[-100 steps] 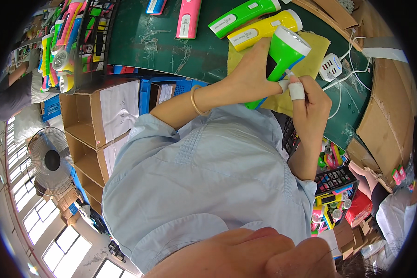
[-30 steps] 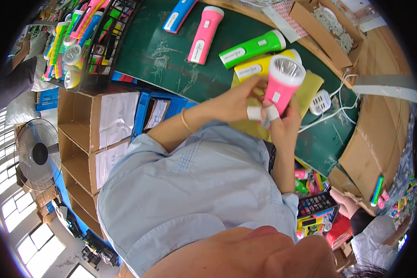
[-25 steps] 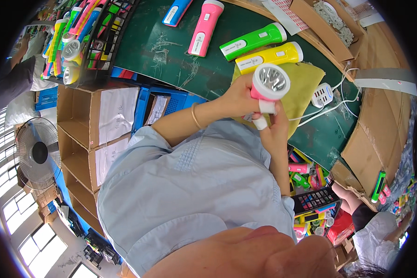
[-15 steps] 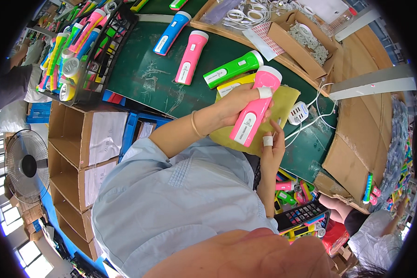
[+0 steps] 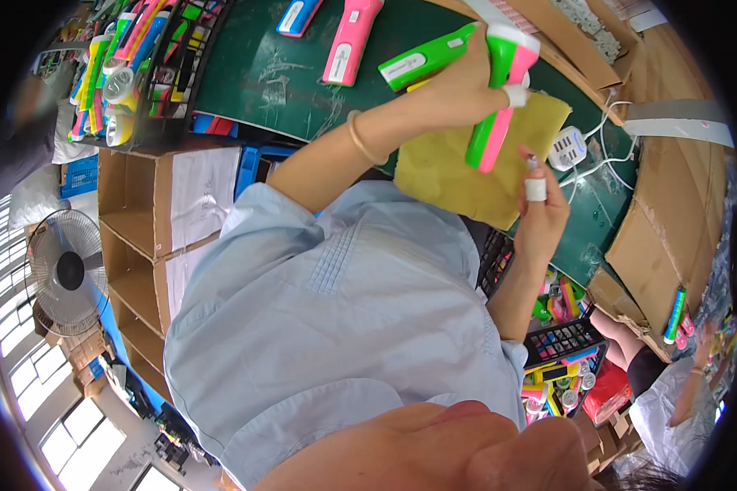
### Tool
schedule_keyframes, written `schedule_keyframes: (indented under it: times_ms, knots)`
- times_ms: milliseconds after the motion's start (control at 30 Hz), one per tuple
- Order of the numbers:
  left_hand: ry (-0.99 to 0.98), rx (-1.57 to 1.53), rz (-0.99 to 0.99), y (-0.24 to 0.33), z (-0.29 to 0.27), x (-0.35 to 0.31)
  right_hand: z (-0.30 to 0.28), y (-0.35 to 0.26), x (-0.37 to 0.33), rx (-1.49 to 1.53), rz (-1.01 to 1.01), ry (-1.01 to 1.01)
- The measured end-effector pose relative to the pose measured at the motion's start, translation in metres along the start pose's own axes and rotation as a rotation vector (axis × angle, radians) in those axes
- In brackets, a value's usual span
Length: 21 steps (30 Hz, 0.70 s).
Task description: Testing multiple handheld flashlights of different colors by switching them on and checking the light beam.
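My left hand (image 5: 458,92), with a bracelet on its wrist and white tape on the thumb, is closed around a flashlight (image 5: 491,135) with a white head. Its green and pink side faces me, and it is held tilted above a yellow cloth (image 5: 442,168). My right hand (image 5: 542,214), one finger wrapped in white tape, pinches a small silver-tipped piece just right of the flashlight's tail; its kind is not clear. Beyond my left hand lie a green flashlight (image 5: 426,59), a pink flashlight (image 5: 352,41) and a blue flashlight (image 5: 297,16) on the green table (image 5: 303,106).
A white multi-port charger (image 5: 567,149) with cables lies right of the cloth. Black crates of flashlights stand at the far left (image 5: 160,106) and lower right (image 5: 565,340). Cardboard compartments (image 5: 131,245) and a fan (image 5: 70,270) are on the left. Another person (image 5: 671,409) sits at the lower right.
The flashlight in my left hand has turned from its pink labelled face to its green and pink side. My right hand now shows a silver-tipped piece. The whole view has shifted.
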<state>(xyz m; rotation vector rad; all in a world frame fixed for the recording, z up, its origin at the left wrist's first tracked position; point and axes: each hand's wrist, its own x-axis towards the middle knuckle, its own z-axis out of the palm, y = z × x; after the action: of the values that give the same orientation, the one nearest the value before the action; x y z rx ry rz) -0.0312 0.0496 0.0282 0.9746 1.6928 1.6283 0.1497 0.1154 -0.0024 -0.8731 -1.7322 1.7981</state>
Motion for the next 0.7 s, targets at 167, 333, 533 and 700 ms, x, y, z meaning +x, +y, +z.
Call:
schedule_keyframes:
  times_ms: [167,333,533,700]
  knots:
    - [0.304,0.517,0.161,-0.019,-0.012,0.028,0.003,0.003,0.018,0.157,-0.020,-0.001]
    - [0.265,-0.121,0.004,-0.020,-0.007,0.029,0.011,0.006,0.025,-0.054,-0.161,-0.026]
    - [-0.355,-0.802,-0.336,-0.020,-0.018,0.002,0.022,-0.022,0.027,-0.699,-0.629,-0.062]
    - [-0.148,-0.434,-0.313,-0.005,-0.005,-0.018,0.024,-0.038,0.032,-0.843,-0.888,-0.319]
